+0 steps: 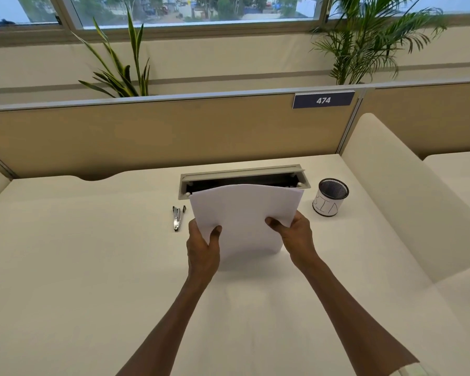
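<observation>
Centrally, mid-frame: both hands hold the white paper by its side edges, standing it roughly upright over the counter.

Left hand: thumb laid across the near face of the paper, the other fingers curled round behind the left edge and mostly hidden. A clamped grip.

Right hand: same grip mirrored, thumb pressed on the near face, the remaining fingers wrapped behind the right edge, out of sight.

Paper: plain, matt, unmarked on the near side. Top edge bows in a soft arch; the sides taper slightly toward the bottom. Lower edge sits down at the counter with a grey shadow beneath; contact cannot be confirmed. Whether it is one sheet or several cannot be told.

Counter: smooth cream laminate with rounded edges.

Just left of the paper, a small chrome-and-black stapler lies flat, arms splayed. Behind the paper, a grey rectangular cable tray is sunk in the counter, lid raised, dark inside; the paper's top overlaps it. To the right of the paper, near but apart, stands a black wire-mesh cup, cylindrical, wrapped in a white label with handwritten letters.

Upper frame: tan fabric partition with an aluminium rim and a dark blue number plate reading 474. Beyond it, a sword-leaved plant upper left and a feathery palm upper right.
</observation>
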Demonstrator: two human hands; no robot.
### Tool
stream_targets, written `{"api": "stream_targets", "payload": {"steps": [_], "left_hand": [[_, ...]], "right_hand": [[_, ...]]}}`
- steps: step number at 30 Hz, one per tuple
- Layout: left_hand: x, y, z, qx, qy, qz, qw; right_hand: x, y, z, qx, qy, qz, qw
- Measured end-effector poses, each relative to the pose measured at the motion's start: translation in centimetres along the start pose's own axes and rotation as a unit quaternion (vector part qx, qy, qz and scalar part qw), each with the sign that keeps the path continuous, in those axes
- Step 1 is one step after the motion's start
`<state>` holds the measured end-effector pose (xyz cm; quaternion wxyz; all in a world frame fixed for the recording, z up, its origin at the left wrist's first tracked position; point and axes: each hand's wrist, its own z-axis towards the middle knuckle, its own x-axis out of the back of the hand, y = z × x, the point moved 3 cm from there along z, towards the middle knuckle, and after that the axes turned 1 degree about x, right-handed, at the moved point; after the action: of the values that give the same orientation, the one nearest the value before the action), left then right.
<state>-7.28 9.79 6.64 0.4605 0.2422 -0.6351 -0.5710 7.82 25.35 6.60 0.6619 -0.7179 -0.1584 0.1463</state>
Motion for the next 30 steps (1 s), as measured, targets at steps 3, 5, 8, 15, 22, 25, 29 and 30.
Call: {"api": "stream_targets", "payload": {"steps": [3, 5, 8, 15, 22, 25, 29, 30], "left_hand": [[-0.2, 0.2, 0.3, -0.008, -0.01, 0.004, 1.0], [-0.4, 0.2, 0.5, -0.011, -0.01, 0.004, 1.0], [-0.4, 0.3, 0.8, -0.013, -0.01, -0.01, 1.0], [0.1, 0.0, 0.9, -0.004, 0.002, -0.044, 0.999], [-0.9, 0.0, 0.7, -0.008, -0.005, -0.042, 0.999], [-1.2, 0.6, 0.7, -0.019, 0.01, -0.041, 0.999], [-0.9, 0.8, 0.6, -0.019, 0.019, -0.053, 0.998], [-0.8, 0.6, 0.6, -0.019, 0.014, -0.053, 0.998]], "right_hand": [[-0.4, -0.2, 0.2, -0.002, -0.01, -0.001, 1.0], [-0.6, -0.3, 0.5, -0.002, -0.01, -0.003, 1.0], [-0.6, -0.8, 0.9, 0.007, -0.01, -0.013, 1.0], [-0.2, -0.7, 1.1, 0.008, -0.021, -0.017, 1.0], [0.1, 0.0, 0.9, -0.002, -0.02, -0.008, 1.0], [0.3, -0.5, 0.9, 0.005, -0.018, -0.006, 1.0], [0.6, -0.9, 1.3, 0.02, -0.029, -0.016, 0.999], [0.7, -0.8, 1.3, 0.02, -0.035, -0.015, 0.999]]}}
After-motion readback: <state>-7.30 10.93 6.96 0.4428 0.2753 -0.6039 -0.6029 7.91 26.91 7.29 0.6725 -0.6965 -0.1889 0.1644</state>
